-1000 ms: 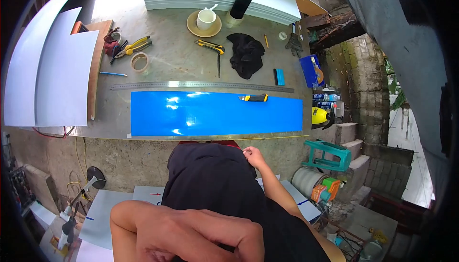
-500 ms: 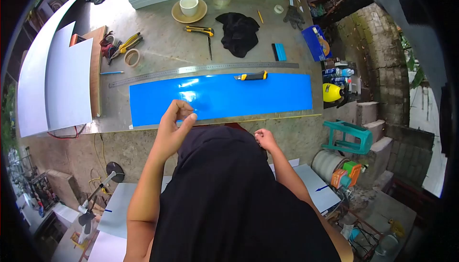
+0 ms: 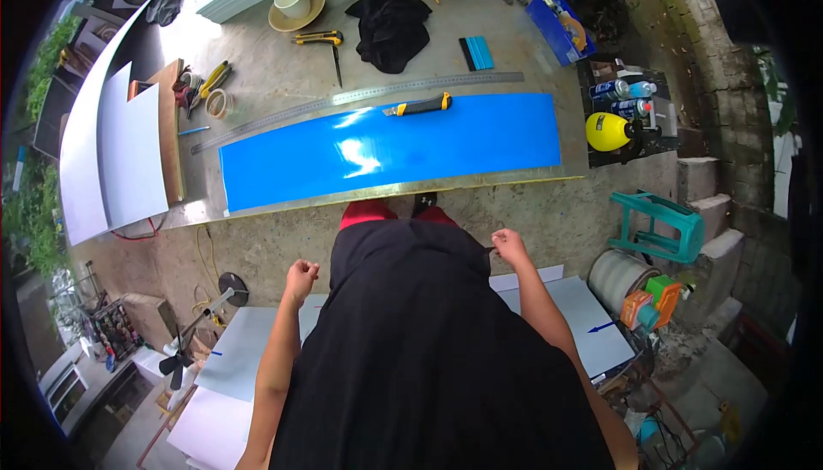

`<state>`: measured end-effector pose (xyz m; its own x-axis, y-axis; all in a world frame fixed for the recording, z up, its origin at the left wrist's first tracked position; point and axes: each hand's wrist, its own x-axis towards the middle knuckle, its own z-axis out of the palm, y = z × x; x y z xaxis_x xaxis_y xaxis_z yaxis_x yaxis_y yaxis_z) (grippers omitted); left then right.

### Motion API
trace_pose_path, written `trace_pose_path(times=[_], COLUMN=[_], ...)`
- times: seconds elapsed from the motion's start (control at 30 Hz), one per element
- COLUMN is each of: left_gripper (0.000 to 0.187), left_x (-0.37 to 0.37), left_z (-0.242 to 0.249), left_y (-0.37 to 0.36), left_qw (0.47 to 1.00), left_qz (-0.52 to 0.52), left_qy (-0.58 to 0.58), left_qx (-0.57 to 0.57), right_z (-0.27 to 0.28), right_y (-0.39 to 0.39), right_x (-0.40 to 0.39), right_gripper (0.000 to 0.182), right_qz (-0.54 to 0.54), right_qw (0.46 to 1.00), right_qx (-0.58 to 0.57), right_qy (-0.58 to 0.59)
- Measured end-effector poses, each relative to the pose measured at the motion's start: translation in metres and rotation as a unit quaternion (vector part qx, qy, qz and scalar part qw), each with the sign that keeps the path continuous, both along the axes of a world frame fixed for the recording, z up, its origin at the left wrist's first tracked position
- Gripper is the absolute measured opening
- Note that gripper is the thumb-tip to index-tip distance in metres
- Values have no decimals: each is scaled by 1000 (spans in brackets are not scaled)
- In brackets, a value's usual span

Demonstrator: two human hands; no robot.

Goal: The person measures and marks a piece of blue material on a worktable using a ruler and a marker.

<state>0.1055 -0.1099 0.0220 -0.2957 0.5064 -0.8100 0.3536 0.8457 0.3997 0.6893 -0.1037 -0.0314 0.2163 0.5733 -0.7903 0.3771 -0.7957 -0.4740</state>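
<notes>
Away from the table, beside my left hip, my left hand (image 3: 302, 280) hangs with its fingers curled closed and nothing visible in them. On the other side, my right hand (image 3: 511, 250) pinches the hem of the black shirt (image 3: 411, 324), drawing its corner outward. In front of me a glossy blue sheet (image 3: 291, 161) lies along the near edge of the table. A yellow and black utility knife (image 3: 424, 105) rests on the sheet's far edge. Just behind the sheet is a long steel ruler (image 3: 369, 94).
Farther back on the table are a second cutter (image 3: 317, 38), a black cloth (image 3: 390, 33), a blue squeegee (image 3: 476, 53), a cup (image 3: 292, 2) and a tape roll (image 3: 219, 104). A blue bin (image 3: 549, 28) stands right. A green stool (image 3: 656, 225) is on the floor.
My left hand has drawn back from over the blue sheet, down to my side, its fingers curling closed. My right hand has shifted slightly right, pulling the shirt hem. The view has tilted.
</notes>
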Motion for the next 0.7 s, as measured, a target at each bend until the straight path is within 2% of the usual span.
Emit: trace_pose_path(times=[0.2,0.27,0.5,0.7], left_gripper=[21,21,22,29], left_x=[61,74,80,64], left_z=[26,29,44,19], left_y=[27,31,29,1], left_qw=[996,989,983,989], left_qz=[-7,-53,-129,-55], left_qy=[-23,-40,46,82], left_qx=[89,135,122,106], right_z=[-40,-44,-45,-39], right_y=[-10,-4,14,0], right_x=[35,37,42,52], right_gripper=[17,17,18,18], right_qz=[-5,-15,2,-16], right_qw=[999,998,997,997], right_qx=[4,20,17,-17], right_qy=[47,60,80,73])
